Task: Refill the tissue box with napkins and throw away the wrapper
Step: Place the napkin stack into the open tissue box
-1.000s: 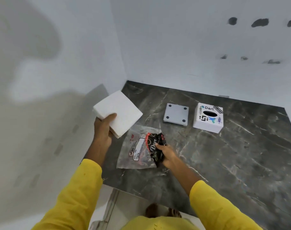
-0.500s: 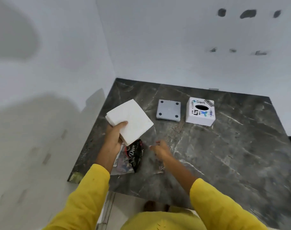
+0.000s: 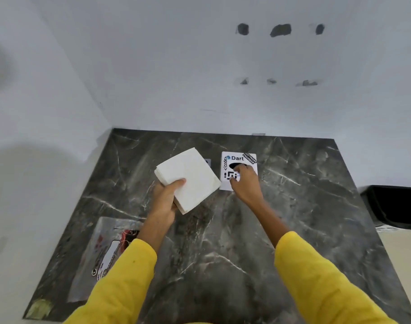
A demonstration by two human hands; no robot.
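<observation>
Over marble counter (image 3: 293, 218): L hand (image 3: 164, 202) fingers clamped on napkins (image 3: 190, 176); R hand (image 3: 245, 183) fingers curled on tissue box (image 3: 232, 160).

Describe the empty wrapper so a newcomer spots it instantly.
Start at the dark marble counter and go to its near-left corner. The wrapper lies flat there, partly under the left sleeve. It is the only clear crinkled plastic, with red-and-black print.

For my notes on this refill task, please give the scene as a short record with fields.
left hand: holds napkin stack above counter
right hand: on tissue box, fingers at its oval opening
wrapper: flat on marble counter, near left corner
black bin: right of counter
box refilled: not yet
</observation>
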